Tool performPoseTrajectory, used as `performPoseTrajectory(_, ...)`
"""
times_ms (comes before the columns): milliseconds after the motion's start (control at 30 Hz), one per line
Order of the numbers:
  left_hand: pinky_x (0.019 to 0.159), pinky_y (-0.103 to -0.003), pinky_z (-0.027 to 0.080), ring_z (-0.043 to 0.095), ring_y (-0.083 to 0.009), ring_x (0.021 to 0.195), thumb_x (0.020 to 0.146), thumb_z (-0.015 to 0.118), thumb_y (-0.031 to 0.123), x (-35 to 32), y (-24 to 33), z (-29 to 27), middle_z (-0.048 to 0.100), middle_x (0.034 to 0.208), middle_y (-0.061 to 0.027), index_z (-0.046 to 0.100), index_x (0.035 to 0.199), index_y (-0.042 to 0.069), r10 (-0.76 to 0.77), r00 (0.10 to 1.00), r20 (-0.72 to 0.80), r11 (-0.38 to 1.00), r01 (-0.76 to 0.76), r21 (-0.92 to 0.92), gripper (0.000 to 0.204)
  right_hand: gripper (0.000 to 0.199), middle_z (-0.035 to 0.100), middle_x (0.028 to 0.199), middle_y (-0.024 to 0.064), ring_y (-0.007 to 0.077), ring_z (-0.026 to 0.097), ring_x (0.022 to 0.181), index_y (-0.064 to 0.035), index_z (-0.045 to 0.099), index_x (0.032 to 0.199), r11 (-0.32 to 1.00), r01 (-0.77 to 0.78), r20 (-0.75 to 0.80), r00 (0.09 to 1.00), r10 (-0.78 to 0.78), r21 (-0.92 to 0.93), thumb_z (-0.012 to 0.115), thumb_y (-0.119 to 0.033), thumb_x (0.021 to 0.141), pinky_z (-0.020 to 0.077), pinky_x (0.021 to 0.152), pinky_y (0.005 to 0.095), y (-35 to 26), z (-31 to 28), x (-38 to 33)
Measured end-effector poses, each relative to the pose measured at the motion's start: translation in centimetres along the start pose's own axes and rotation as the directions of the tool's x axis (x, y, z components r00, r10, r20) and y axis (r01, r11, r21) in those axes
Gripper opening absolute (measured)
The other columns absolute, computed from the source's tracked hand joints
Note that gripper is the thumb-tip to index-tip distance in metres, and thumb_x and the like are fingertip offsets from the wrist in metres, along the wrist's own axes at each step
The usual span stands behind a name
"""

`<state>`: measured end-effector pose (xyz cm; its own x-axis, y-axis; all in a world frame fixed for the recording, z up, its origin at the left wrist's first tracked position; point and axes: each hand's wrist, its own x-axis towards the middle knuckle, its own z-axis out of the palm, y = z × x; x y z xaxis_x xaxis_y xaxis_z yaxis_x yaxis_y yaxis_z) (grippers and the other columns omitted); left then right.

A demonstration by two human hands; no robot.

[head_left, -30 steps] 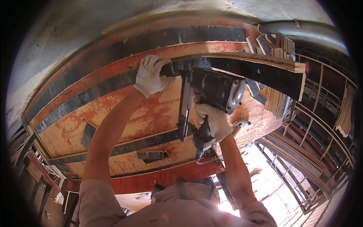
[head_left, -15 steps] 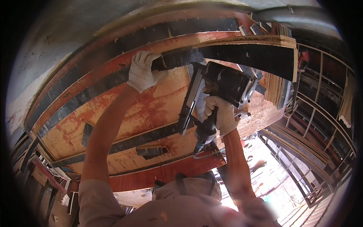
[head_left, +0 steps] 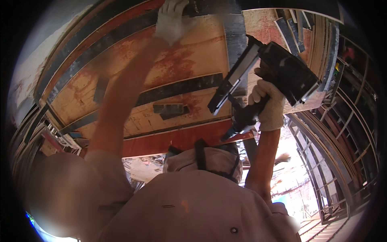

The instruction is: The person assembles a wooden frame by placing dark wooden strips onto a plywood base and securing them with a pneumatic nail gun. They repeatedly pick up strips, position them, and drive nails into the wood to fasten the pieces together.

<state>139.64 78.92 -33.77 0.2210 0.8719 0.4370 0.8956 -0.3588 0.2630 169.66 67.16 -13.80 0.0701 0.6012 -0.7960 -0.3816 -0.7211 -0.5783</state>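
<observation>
Above me runs a curved ceiling of reddish plywood panels (head_left: 177, 76) crossed by dark battens, with scaffold bars off at three o'clock and bright ground showing far below at five o'clock. A second ago my right hand had the nail gun pressed up against the dark strip near the top of the view; now it has come away and hangs lower, at about two o'clock, its long magazine slanting down toward the middle and its nose clear of the wood. My right hand (head_left: 269, 105), gloved in white, has its grip clamped around the black handle of the nail gun (head_left: 278, 76), fingers wrapped fully. My left hand (head_left: 171, 20), also gloved, has slid up to twelve o'clock and presses on the dark strip (head_left: 209, 8) at the panel's upper edge; whether its fingers are curled over the strip or laid flat I cannot tell, as the hand is blurred there. I judge that one fastening is finished and the strip is being held in place by my left hand alone while the gun is off it.
</observation>
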Motion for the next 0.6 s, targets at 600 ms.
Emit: performPoseTrajectory(600,0.081,-0.045,0.055,0.066,-0.0335,0.095,0.078,0.08,0.021,-25.6,13.3,-17.7,0.065,0.105,-0.0156,0.066,0.109,0.005,-0.481,0.563,0.672,0.798,0.599,0.069,0.037,0.019,0.043,0.063,0.0017,0.0162,0.048,0.054,-0.0066,0.054,0.073,0.999,-0.042,-0.057,0.997,0.043,0.009,0.06,-0.01,0.091,0.0446,0.052,0.032,5.6,-4.7,-2.9)
